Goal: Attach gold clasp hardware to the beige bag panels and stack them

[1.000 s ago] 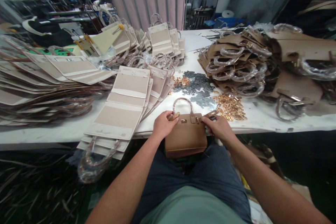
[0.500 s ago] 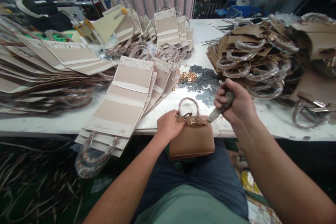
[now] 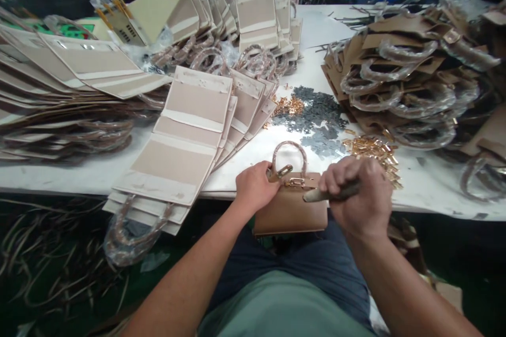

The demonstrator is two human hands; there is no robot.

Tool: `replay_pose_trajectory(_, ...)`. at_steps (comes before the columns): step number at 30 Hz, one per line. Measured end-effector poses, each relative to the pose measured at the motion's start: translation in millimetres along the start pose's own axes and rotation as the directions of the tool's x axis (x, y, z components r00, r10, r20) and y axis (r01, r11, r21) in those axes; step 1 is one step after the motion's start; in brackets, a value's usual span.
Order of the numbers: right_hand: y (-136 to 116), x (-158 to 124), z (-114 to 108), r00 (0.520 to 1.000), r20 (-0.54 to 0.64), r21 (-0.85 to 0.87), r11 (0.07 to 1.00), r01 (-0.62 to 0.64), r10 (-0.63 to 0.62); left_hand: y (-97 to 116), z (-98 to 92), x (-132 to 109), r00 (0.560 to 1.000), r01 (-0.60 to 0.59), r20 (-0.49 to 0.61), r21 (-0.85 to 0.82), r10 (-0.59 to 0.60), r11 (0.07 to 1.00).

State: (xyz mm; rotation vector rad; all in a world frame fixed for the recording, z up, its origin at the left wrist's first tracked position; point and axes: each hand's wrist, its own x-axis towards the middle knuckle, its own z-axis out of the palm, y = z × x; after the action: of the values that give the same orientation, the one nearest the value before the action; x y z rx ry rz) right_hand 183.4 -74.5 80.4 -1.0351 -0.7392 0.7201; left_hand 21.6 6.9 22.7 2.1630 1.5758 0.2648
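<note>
A small tan handbag point(image 3: 290, 216) with a plastic-wrapped top handle point(image 3: 290, 143) rests at the table's front edge, above my lap. My left hand point(image 3: 255, 187) is closed on its upper left part, where a strap end with a gold metal plate point(image 3: 284, 171) sticks out past the fingers. Gold hardware point(image 3: 299, 182) sits on the bag's upper front. In a fist, my right hand point(image 3: 361, 195) grips a stick-like tool with a grey, wrapped-looking shaft point(image 3: 315, 196). The tool's blunt end is over the bag's front, just below the hardware; whether it touches cannot be told.
Beyond the bag lie dark grey plates point(image 3: 316, 108), small gold pieces point(image 3: 288, 105) and a heap of longer gold parts point(image 3: 375, 152). Beige bag panels point(image 3: 190, 131) are stacked left, partly overhanging the edge. Brown bag pieces with wrapped handles point(image 3: 411, 79) are piled right.
My right hand has turned the tool from slanting to nearly level, with its end now over the bag's front. The view has shifted, bringing the gold heap into sight.
</note>
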Motion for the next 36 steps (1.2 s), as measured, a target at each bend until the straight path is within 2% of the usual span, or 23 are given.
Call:
replay_pose_trajectory(2,11.7,-18.1,-2.4,0.999,-0.016,-0.062,0.997,0.047,-0.048,-0.3,0.8,0.5,1.0,0.003,-0.006,0.007,-0.003,1.0)
replay_pose_trajectory(5,32.9,-28.8,-7.3,0.987,0.013,-0.22,0.962,0.16,-0.161,-0.7,1.2,1.5,1.0,-0.007,0.004,0.02,0.007,1.0)
replay_pose_trajectory(8,32.9,-37.9,-27.8,0.955,0.158,-0.495,0.816,0.298,-0.253,-0.7,1.0,2.6,1.0,-0.024,0.013,0.043,0.023,0.999)
replay_pose_trajectory(10,22.1,-50.5,-49.6,0.951,0.247,-0.649,0.696,0.306,-0.188,-0.3,0.5,3.9,0.999,-0.034,0.022,0.054,0.032,0.998)
replay_pose_trajectory(12,11.1,-68.1,-71.3,0.975,0.216,-0.735,0.651,0.192,-0.044,0.1,-0.3,5.8,0.998,-0.045,0.035,0.062,0.043,0.997)
replay_pose_trajectory(14,6.5,-87.8,-86.7,0.988,0.097,-0.779,0.627,0.002,0.117,0.5,-1.0,7.8,0.997,-0.056,0.049,0.065,0.053,0.996)
replay_pose_trajectory(16,9.7,-105.6,-92.3,0.964,-0.002,-0.785,0.596,-0.167,0.267,0.6,-1.4,9.3,0.997,-0.059,0.06,0.063,0.055,0.996)
replay_pose_trajectory(18,17.1,-118.0,-88.5,0.924,-0.007,-0.775,0.583,-0.246,0.381,0.5,-1.5,9.8,0.997,-0.053,0.066,0.061,0.049,0.997)
replay_pose_trajectory(20,23.5,-123.4,-78.6,0.91,0.052,-0.781,0.585,-0.22,0.412,0.3,-1.5,9.4,0.997,-0.05,0.068,0.061,0.045,0.997)
replay_pose_trajectory(23,27.0,-121.9,-62.4,0.93,0.162,-0.789,0.609,-0.079,0.331,0.1,-1.8,7.8,0.996,-0.053,0.072,0.07,0.048,0.996)
replay_pose_trajectory(26,27.7,-117.6,-52.7,0.921,0.26,-0.771,0.636,0.016,0.291,0.5,-2.5,6.6,0.996,-0.052,0.076,0.096,0.045,0.994)
replay_pose_trajectory(31,32.3,-115.8,-47.0,0.89,0.326,-0.776,0.628,0.06,0.318,1.5,-3.0,7.0,0.995,-0.051,0.095,0.11,0.04,0.993)
replay_pose_trajectory(36,38.5,-118.1,-41.3,0.902,0.302,-0.781,0.622,0.049,0.309,2.8,-5.2,9.5,0.992,-0.064,0.119,0.136,0.048,0.989)
